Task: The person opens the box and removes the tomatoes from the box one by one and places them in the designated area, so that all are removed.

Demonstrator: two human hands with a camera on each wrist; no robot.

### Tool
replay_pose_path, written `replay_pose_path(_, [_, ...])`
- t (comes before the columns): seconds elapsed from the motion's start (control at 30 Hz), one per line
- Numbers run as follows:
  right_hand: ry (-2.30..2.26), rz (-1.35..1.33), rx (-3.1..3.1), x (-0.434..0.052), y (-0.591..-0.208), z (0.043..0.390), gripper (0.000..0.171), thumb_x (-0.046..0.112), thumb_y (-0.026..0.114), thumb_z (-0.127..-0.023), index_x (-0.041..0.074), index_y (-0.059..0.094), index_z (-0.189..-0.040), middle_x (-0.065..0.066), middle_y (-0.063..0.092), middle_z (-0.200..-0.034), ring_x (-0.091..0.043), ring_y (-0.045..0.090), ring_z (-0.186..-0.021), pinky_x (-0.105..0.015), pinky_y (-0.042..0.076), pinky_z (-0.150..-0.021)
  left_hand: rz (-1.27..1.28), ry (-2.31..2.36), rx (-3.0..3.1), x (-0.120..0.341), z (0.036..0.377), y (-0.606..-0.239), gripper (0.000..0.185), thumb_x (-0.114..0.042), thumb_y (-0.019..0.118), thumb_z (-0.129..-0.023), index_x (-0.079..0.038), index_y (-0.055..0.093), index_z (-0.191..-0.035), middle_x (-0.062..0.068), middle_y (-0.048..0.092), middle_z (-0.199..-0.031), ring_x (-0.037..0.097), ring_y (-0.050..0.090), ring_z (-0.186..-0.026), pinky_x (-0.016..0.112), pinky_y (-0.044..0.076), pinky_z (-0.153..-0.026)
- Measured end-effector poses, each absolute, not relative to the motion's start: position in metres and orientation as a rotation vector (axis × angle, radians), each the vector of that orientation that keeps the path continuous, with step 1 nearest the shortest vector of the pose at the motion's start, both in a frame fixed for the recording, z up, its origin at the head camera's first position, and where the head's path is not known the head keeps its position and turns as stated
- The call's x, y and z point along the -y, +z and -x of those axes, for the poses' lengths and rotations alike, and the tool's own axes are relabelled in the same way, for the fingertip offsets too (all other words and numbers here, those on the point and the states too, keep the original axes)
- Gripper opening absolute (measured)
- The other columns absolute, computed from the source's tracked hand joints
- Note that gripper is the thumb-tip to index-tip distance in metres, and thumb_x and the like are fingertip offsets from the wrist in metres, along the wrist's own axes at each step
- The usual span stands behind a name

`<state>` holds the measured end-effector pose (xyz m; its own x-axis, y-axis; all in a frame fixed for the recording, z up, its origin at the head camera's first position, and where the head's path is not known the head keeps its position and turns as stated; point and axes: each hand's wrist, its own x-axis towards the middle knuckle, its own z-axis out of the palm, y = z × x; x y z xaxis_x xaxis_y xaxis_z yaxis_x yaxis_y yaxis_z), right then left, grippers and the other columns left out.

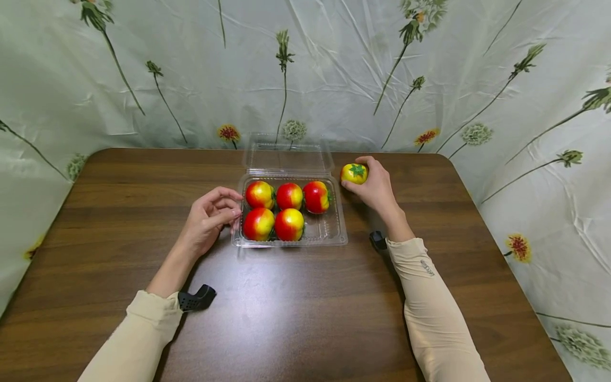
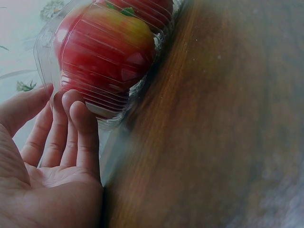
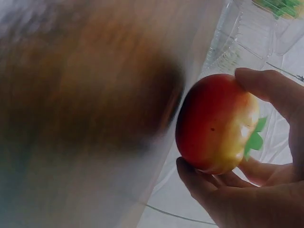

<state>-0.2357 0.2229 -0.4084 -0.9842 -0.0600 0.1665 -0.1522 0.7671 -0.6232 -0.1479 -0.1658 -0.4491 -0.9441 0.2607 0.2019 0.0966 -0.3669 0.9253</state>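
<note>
A clear plastic clamshell container sits on the table with several red-and-yellow persimmons in two rows. My left hand is at its left side, pinching the rim between thumb and fingers. In the left wrist view the fingertips lie against the ribbed wall, right beside one fruit. Just right of the container, my right hand grips another persimmon between thumb and fingers. Its green leafy top turns toward the palm in the right wrist view.
The container's lid stands open at the back, near the far edge of the brown wooden table. A pale flower-print cloth hangs behind. The container's front right part holds no fruit.
</note>
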Motion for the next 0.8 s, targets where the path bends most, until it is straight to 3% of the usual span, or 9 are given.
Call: replay_pose_path(0.8, [0.996,-0.216,2.848,-0.2207,-0.4079,0.2333,0.064,0.032,0.079,-0.082,0.006,0.052,-0.134,-0.015,0.056,-0.129,-0.032,0.053,-0.114,-0.047,0.045,-0.099,-0.483,2.457,-1.709,0.1674,0.1477,-0.4506,0.024,0.014,0.055,-0.091,0.010,0.052,-0.115,0.012,0.065,-0.084,0.024,0.057,-0.054,0.028,0.052,-0.047])
